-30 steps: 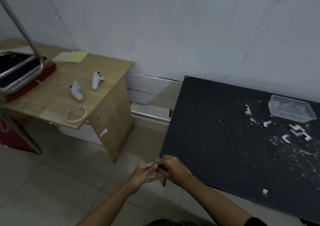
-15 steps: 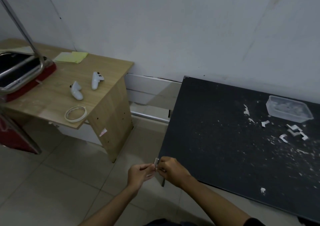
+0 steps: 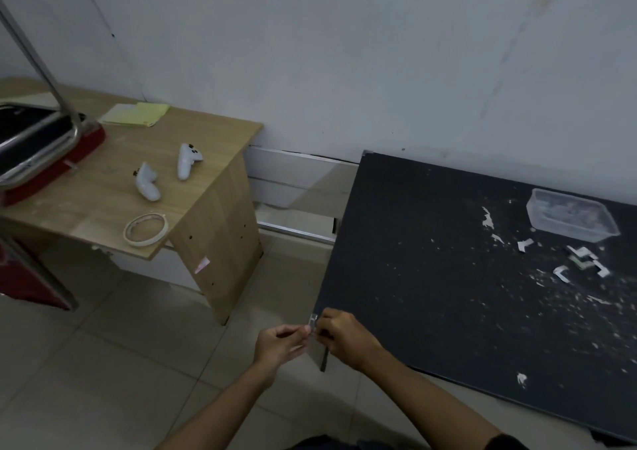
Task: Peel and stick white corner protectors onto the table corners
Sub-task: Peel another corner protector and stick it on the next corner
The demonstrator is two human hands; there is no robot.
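Note:
A small white corner protector (image 3: pixel 313 319) sits at the near left corner of the black table (image 3: pixel 431 277). My right hand (image 3: pixel 344 337) covers that corner and pinches the protector. My left hand (image 3: pixel 281 344) is just left of it, fingertips pinched on the protector's lower edge or its backing; which one is too small to tell. Several more white corner protectors (image 3: pixel 582 260) lie loose on the table's far right, among white paper scraps.
A clear plastic container (image 3: pixel 572 218) stands at the table's back right. To the left is a wooden desk (image 3: pixel 86 204) with two white controllers (image 3: pixel 186 161), a tape roll (image 3: pixel 146 229) and yellow paper. Tiled floor lies between the two.
Both hands stay at the table corner; my left hand has drawn slightly away to the left, then closed back in on the protector. The view has shifted a little.

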